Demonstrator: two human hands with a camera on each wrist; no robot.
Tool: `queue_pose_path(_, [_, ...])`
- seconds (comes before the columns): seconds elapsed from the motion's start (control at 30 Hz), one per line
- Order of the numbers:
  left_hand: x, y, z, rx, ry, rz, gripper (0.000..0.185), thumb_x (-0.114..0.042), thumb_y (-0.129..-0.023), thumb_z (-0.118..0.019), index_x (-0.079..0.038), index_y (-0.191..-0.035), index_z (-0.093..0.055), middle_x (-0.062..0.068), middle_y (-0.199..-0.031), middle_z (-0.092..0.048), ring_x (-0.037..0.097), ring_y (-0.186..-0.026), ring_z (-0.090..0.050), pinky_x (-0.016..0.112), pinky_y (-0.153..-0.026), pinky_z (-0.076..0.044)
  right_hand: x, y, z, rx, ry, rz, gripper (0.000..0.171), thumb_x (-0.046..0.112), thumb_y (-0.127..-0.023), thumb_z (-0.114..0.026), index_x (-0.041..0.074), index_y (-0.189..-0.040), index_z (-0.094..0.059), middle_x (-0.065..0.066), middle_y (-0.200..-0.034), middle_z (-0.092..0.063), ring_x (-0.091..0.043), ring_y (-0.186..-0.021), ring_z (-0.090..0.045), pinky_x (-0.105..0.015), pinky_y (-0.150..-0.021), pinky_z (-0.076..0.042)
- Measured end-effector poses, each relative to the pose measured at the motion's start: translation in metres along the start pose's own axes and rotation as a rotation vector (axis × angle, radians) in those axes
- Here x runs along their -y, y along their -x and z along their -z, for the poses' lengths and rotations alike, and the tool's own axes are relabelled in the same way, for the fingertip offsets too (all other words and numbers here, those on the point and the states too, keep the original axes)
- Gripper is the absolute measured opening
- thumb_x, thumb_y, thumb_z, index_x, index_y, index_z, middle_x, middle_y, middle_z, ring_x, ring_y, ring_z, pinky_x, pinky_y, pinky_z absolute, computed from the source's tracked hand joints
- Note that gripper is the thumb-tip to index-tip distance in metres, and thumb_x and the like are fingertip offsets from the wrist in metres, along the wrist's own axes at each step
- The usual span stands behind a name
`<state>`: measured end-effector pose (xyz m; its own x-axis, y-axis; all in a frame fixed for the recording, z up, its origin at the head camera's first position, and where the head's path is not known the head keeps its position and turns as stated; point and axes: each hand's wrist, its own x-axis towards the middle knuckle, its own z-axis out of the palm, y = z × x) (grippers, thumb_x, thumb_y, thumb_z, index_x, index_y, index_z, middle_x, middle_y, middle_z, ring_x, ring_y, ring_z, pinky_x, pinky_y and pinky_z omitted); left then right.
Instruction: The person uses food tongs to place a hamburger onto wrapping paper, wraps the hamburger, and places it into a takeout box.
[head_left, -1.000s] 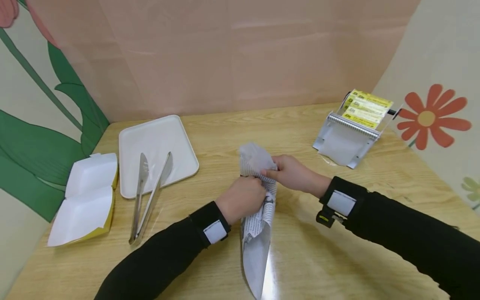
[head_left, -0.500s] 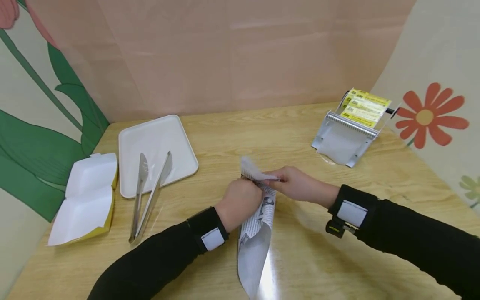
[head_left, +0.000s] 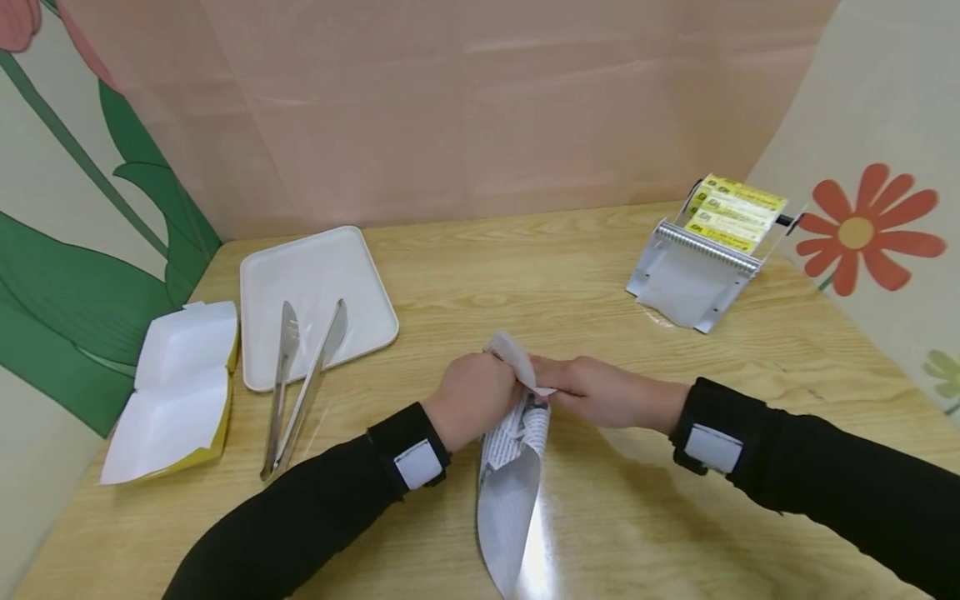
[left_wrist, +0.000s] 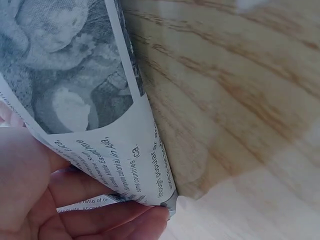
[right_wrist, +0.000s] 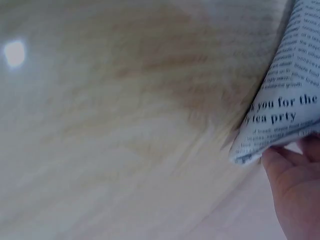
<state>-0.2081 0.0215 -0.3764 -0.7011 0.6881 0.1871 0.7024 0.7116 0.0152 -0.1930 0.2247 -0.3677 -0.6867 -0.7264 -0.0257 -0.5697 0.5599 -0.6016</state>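
Note:
A sheet of newsprint-patterned food wrapping paper (head_left: 510,508) is rolled into a long narrow bundle, its pointed pale end toward the person. My left hand (head_left: 472,396) grips the bundle near its far end, fingers curled round it. In the left wrist view, printed text and a grey picture show on the wrapping paper (left_wrist: 115,150) beside my fingers (left_wrist: 130,222). From the right, my right hand (head_left: 600,392) pinches the folded far end, which bends down toward the person. The right wrist view shows fingertips under the folded edge. Whatever lies inside the wrap is hidden.
At the left an opened white and yellow takeaway box (head_left: 176,392) lies beside a white tray (head_left: 315,258). Metal tongs (head_left: 288,408) lean over the tray's front edge. A label dispenser (head_left: 697,258) with yellow labels stands at the back right of the wooden table (head_left: 465,267).
The paper's raised far end has been folded down toward the person. My right hand has moved nearer with it, while my left hand keeps its grip.

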Motion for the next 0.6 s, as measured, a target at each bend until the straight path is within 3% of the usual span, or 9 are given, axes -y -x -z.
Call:
queue_pose_path(0.2, [0.004, -0.002, 0.01, 0.153, -0.078, -0.107, 0.03, -0.019, -0.098, -0.056, -0.012, -0.07, -0.065, -0.003, -0.062, -0.054, 0.008, -0.056, -0.046, 0.024, -0.052, -0.047, -0.002, 0.002, -0.002, 0.013, 0.329, 0.137, 0.037, 0.008, -0.089, -0.065, 0.001, -0.125, -0.062, -0.019, -0.136, -0.054, -0.032, -0.127, -0.049, -0.047, -0.101, -0.042])
queue_pose_path(0.27, [0.007, -0.003, 0.015, 0.217, -0.072, -0.151, 0.026, -0.015, -0.096, -0.056, -0.01, -0.074, -0.067, -0.002, -0.066, -0.057, 0.01, -0.06, -0.048, 0.026, -0.06, -0.05, -0.002, 0.002, -0.003, 0.008, 0.382, 0.171, 0.048, 0.011, -0.087, -0.069, -0.001, -0.131, -0.057, -0.022, -0.139, -0.05, -0.035, -0.13, -0.046, -0.046, -0.102, -0.042])
queue_pose_path(0.37, [0.014, -0.004, 0.02, 0.32, 0.049, -0.16, 0.019, -0.013, -0.098, -0.054, -0.007, -0.089, -0.07, 0.002, -0.077, -0.064, 0.013, -0.069, -0.052, 0.03, -0.073, -0.051, 0.0, 0.002, -0.003, 0.016, 0.4, 0.18, 0.056, 0.013, -0.088, -0.07, -0.003, -0.138, -0.05, -0.023, -0.145, -0.043, -0.038, -0.135, -0.039, -0.047, -0.104, -0.039])
queue_pose_path(0.43, [0.02, -0.006, 0.023, 0.36, 0.18, -0.131, 0.019, -0.012, -0.1, -0.052, -0.007, -0.104, -0.07, 0.004, -0.091, -0.068, 0.015, -0.077, -0.055, 0.031, -0.081, -0.049, 0.0, 0.002, -0.004, 0.021, 0.402, 0.168, 0.058, 0.014, -0.089, -0.07, -0.003, -0.14, -0.048, -0.022, -0.146, -0.042, -0.037, -0.137, -0.036, -0.046, -0.105, -0.038])
queue_pose_path(0.53, [0.028, -0.007, 0.024, 0.372, 0.316, -0.081, 0.022, -0.011, -0.098, -0.058, -0.009, -0.117, -0.068, 0.004, -0.106, -0.069, 0.014, -0.088, -0.059, 0.03, -0.084, -0.048, 0.002, 0.002, -0.005, 0.034, 0.413, 0.141, 0.061, 0.015, -0.089, -0.071, -0.001, -0.142, -0.045, -0.021, -0.149, -0.039, -0.035, -0.138, -0.035, -0.045, -0.103, -0.04])
queue_pose_path(0.6, [0.032, -0.007, 0.024, 0.345, 0.363, -0.046, 0.023, -0.011, -0.093, -0.066, -0.009, -0.115, -0.07, 0.002, -0.107, -0.07, 0.013, -0.09, -0.061, 0.028, -0.082, -0.049, 0.002, 0.003, -0.006, 0.037, 0.43, 0.132, 0.063, 0.015, -0.089, -0.071, -0.001, -0.143, -0.044, -0.021, -0.15, -0.037, -0.035, -0.138, -0.035, -0.045, -0.102, -0.042])
